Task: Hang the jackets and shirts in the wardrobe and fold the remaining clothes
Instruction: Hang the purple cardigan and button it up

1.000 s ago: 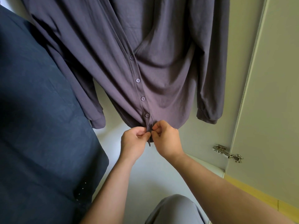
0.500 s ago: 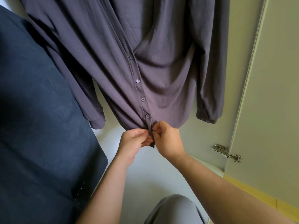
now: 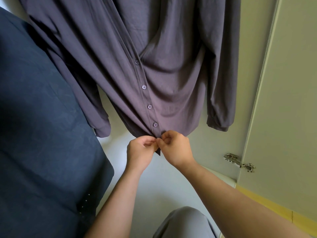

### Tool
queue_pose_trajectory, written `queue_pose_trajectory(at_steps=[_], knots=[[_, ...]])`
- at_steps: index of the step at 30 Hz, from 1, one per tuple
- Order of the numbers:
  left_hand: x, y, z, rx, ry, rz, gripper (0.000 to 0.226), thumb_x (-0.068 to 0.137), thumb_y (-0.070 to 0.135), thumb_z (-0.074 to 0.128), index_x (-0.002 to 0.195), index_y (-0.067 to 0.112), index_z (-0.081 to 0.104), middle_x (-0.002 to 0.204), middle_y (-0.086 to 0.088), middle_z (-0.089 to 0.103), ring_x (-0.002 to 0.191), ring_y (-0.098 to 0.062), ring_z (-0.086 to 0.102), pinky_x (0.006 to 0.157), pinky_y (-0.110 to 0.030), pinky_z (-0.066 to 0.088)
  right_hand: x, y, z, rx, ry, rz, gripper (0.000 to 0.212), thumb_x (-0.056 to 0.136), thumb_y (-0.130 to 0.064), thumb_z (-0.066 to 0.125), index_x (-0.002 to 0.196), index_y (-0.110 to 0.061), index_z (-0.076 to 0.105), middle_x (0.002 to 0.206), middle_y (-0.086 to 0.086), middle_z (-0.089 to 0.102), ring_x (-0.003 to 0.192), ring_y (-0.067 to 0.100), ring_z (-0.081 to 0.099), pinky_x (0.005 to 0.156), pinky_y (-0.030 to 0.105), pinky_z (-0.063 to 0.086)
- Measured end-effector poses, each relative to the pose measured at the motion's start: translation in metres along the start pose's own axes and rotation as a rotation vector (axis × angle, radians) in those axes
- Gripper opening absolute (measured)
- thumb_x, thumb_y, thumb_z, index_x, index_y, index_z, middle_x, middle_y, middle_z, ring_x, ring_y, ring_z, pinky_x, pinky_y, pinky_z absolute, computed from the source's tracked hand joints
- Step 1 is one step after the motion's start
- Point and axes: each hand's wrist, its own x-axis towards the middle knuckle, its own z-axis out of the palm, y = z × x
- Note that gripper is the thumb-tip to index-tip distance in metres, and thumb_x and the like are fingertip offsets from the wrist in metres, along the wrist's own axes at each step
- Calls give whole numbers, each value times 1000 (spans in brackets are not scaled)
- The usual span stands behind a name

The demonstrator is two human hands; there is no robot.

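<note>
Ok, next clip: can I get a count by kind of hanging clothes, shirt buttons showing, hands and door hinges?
Hanging clothes: 2, a purple-grey shirt and a dark blue garment
Buttons showing on the shirt: 4
Hands: 2, left hand and right hand, both pinching the shirt's bottom edge
Door hinges: 1
Total: 9

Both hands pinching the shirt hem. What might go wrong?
1. Left hand and right hand pull the hanging shirt slantwise by its hem; it might slide off whatever holds it, out of view.
2. The lowest fastening is hidden behind both hands, so it may end up undone.
</note>
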Motion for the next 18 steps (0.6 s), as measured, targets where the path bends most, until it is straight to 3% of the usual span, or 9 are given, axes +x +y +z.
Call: queue_pose_trajectory(at_steps=[5,9,14,18], knots=[[-2,-1,1,11,10,43,17,77,19,84,78,35,78,75,4,76,72,-14,73,76,-33,59,3,0,2,-71,10,-12,16,90,-14,58,76,-17,50,62,-6,58,55,11,51,46,15,39],[-1,-3,-1,48,22,64,23,78,17,85,77,38,77,74,8,76,71,-10,73,72,-23,55,2,2,2,-109,-27,-71,18,91,-10,53,77,-18,44,63,-2,57,50,11,47,44,18,37],[-1,-5,-6,-89,-40,6,15,81,7,80,79,22,80,79,-8,78,77,-28,76,85,-41,60,2,6,2,-54,-4,-36,22,90,-9,55,76,-22,44,66,-3,63,53,4,51,47,14,38],[-3,-7,1,-88,-29,4,24,87,3,74,79,25,80,78,-7,78,75,-24,76,85,-42,62,0,8,3,-22,12,-26,18,91,-7,55,81,-20,46,66,-6,60,55,1,55,49,11,38]])
